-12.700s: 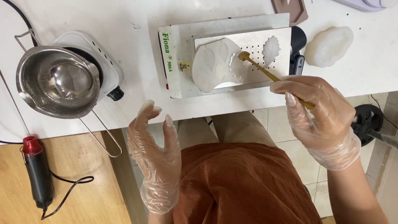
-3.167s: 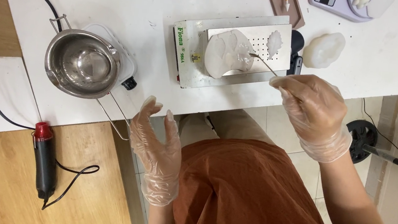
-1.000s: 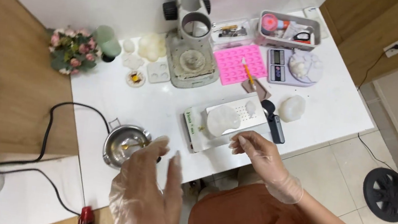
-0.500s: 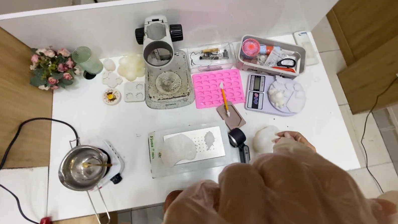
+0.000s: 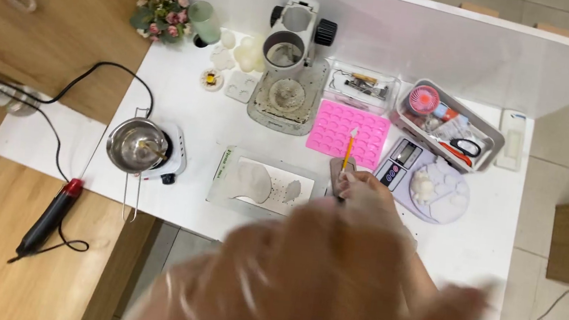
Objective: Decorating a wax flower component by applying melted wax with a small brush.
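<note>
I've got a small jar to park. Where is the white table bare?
Bare: between the steel pot on its white hotplate and the grey microscope base; also the right end beyond the lilac scale. Crowded: the back row by the pink mould.

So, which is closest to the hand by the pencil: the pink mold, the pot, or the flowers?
From the hand near the pencil:
1. Pink mold, just behind it on the table.
2. Pot, far to the left on the small burner.
3. Flowers, at the back left corner.
</note>
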